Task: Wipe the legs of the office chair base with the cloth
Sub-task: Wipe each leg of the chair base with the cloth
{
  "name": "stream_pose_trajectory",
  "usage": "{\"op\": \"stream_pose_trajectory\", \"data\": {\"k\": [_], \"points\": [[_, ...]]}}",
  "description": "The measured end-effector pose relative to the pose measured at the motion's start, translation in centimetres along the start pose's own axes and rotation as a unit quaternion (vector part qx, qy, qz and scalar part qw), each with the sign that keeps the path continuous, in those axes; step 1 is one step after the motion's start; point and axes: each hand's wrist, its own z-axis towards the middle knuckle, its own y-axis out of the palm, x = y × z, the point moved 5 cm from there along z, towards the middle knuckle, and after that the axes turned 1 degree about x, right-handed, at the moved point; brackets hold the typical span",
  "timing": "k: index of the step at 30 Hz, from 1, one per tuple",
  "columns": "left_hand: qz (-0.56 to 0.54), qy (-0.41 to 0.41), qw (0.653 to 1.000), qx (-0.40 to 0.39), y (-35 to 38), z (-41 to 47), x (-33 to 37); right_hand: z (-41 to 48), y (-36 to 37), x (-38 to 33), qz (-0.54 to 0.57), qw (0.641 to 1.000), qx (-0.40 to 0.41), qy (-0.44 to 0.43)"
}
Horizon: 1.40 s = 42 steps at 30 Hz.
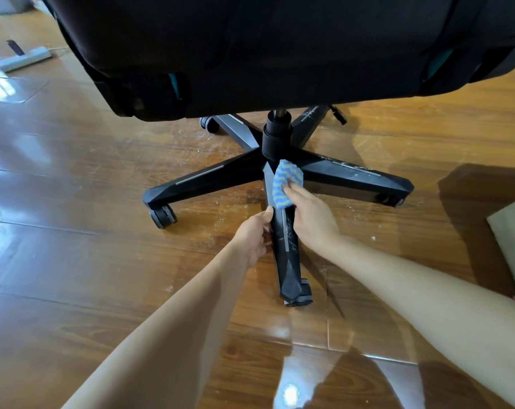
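Note:
A black office chair base (209, 178) with several legs on castors stands on the wooden floor under the dark seat (280, 48). The near leg (287, 261) points toward me. My left hand (254, 234) grips that leg's left side about halfway along. My right hand (309, 214) holds a blue-and-white striped cloth (285, 183) pressed on the top of the same leg, close to the central column (277, 140).
Glossy wooden floor (102, 202) with white dust specks around the base. A clear floor mat edge shows at front right (368, 354). A white power strip (26, 59) lies far left. A grey flat object (513, 237) sits at the right edge.

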Motion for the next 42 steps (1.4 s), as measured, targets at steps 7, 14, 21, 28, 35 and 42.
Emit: {"op": "stream_pose_trajectory", "data": {"k": [7, 14, 21, 28, 35, 42], "points": [[0.001, -0.004, 1.0, -0.021, -0.3, 0.2, 0.1, -4.9, -0.3, -0.6, -0.036, 0.996, -0.049, -0.059], [-0.001, -0.008, 1.0, 0.003, -0.9, 0.2, -0.6, 2.2, -0.5, -0.3, -0.078, 0.996, -0.021, -0.021], [-0.006, 0.003, 1.0, -0.002, -0.8, 0.3, -1.2, -6.6, 0.5, 0.6, -0.104, 0.985, -0.063, -0.124], [-0.017, -0.006, 1.0, 0.0, -0.5, -0.7, -1.0, -3.7, -0.3, -0.3, -0.098, 0.989, -0.071, -0.091], [-0.026, 0.003, 1.0, 0.007, -0.7, -0.8, -1.3, -1.4, -0.5, -1.4, -0.11, 0.992, -0.047, -0.048], [-0.022, -0.002, 1.0, -0.018, -0.6, -1.1, -1.1, -7.6, -0.1, -0.6, -0.114, 0.98, -0.098, -0.128]]}}
